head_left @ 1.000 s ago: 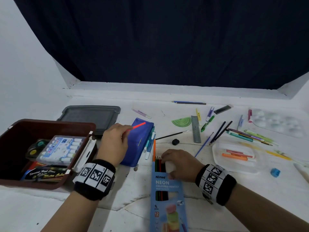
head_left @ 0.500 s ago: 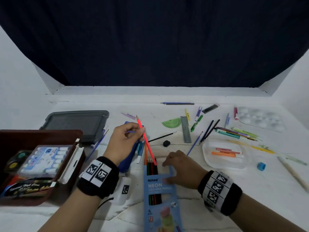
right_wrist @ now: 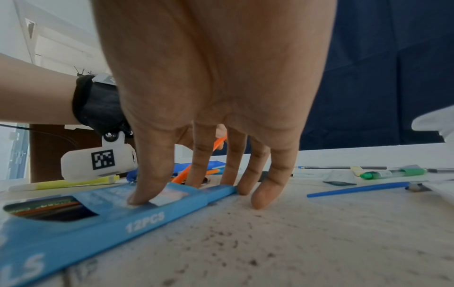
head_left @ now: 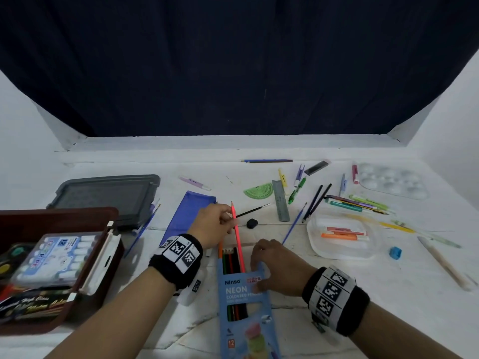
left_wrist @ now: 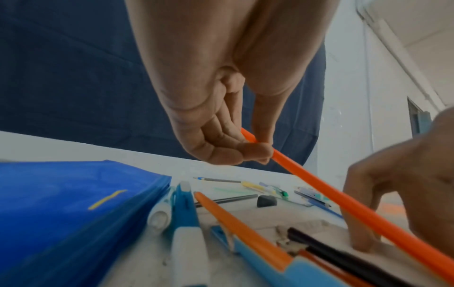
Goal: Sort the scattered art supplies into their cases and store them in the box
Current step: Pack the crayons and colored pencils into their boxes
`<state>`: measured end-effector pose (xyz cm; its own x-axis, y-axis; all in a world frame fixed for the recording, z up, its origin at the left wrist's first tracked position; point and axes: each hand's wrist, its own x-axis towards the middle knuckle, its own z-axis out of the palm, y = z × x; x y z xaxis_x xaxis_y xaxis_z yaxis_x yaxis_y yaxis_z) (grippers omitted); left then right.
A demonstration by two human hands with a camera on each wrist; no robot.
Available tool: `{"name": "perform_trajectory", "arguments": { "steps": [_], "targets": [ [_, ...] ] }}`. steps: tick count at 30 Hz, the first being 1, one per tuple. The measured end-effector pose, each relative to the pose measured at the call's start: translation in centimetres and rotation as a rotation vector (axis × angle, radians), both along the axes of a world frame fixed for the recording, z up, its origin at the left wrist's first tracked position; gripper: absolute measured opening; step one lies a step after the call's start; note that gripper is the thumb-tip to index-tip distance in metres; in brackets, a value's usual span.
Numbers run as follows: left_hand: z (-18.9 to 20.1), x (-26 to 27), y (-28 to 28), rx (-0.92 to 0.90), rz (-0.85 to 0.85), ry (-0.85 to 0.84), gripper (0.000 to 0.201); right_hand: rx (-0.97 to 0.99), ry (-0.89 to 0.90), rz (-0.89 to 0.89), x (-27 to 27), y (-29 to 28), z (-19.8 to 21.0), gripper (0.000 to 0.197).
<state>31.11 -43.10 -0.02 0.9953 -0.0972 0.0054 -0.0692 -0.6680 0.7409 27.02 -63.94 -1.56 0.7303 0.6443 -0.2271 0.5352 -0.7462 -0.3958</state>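
Note:
A blue Ninso neon pencil box (head_left: 246, 301) lies flat near the table's front edge, its open end facing away from me, with several pencils inside. My left hand (head_left: 225, 221) pinches a neon orange pencil (head_left: 238, 239) between thumb and fingertips. The pencil's lower end sits in the box mouth and its point faces away. The same pinch shows in the left wrist view, where my left hand (left_wrist: 258, 151) holds the pencil (left_wrist: 343, 203). My right hand (head_left: 259, 270) presses the box (right_wrist: 147, 219) down, thumb on its top face and straight fingers at its open end.
A brown storage box (head_left: 51, 221) with a marker set (head_left: 54, 255) stands at the left, its grey lid (head_left: 108, 193) behind it. A blue pencil case (head_left: 186, 213) lies beside my left hand. Ruler (head_left: 280, 200), eraser (head_left: 252, 223), clear tray (head_left: 339, 250), palette (head_left: 391, 181) and loose pens fill the right.
My left hand carried the orange pencil from over the blue case to the pencil box and turned it lengthwise, its end now in the box mouth. My right hand stayed on the box.

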Motion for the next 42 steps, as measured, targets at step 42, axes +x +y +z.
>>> {"name": "perform_trajectory", "arguments": {
  "steps": [42],
  "targets": [
    [-1.4,-4.2,-0.5,0.579,-0.426,0.022,0.032,0.027,0.014,-0.068,0.2,0.2,-0.1,0.047]
  ]
}}
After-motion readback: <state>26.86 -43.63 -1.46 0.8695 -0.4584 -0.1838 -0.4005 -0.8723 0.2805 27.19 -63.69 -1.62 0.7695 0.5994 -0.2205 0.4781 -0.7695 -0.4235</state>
